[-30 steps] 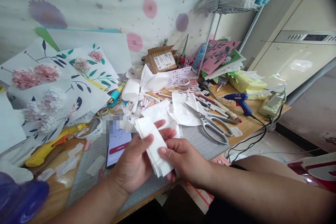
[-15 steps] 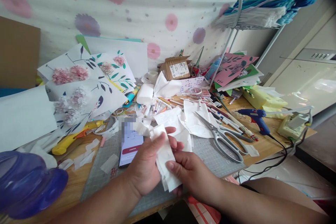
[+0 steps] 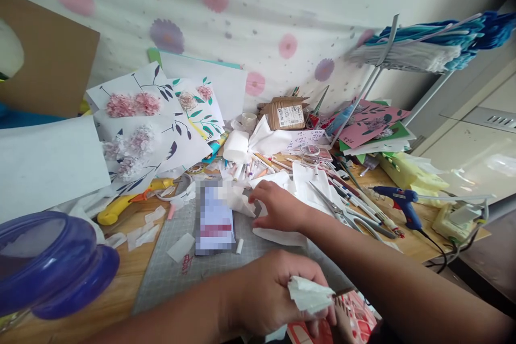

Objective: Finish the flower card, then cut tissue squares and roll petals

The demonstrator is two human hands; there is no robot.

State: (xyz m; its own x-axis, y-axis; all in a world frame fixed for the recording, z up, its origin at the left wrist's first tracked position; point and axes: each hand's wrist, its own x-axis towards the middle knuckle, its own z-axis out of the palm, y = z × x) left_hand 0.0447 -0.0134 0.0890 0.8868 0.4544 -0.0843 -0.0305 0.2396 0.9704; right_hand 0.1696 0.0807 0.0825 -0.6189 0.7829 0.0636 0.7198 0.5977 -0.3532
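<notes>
My left hand [image 3: 274, 290] is low at the front edge of the desk, closed around a folded white tissue [image 3: 309, 294] whose end sticks out beside the thumb. Farther in, my right hand [image 3: 278, 207] reaches over the mat with fingers apart and curved, holding nothing that I can see. Its fingertips are beside a crumpled white tissue [image 3: 241, 200]; whether they touch it is unclear. More white tissue sheets [image 3: 278, 235] lie under and behind that hand. Left of it lies a phone [image 3: 215, 226] with a blurred screen, and a small white stick [image 3: 239, 246] lies by its lower corner.
Scissors [image 3: 342, 212] and several pens lie to the right, before a blue glue gun [image 3: 397, 201]. A yellow glue gun [image 3: 133, 201], paper scraps and a purple plastic container [image 3: 60, 263] are at left. Flower artworks [image 3: 137, 150] and a cardboard box [image 3: 284, 114] stand behind.
My right hand has let go of the folded tissue and moved forward over the sheets. My left hand has lowered toward me, still gripping it. The view has shifted left.
</notes>
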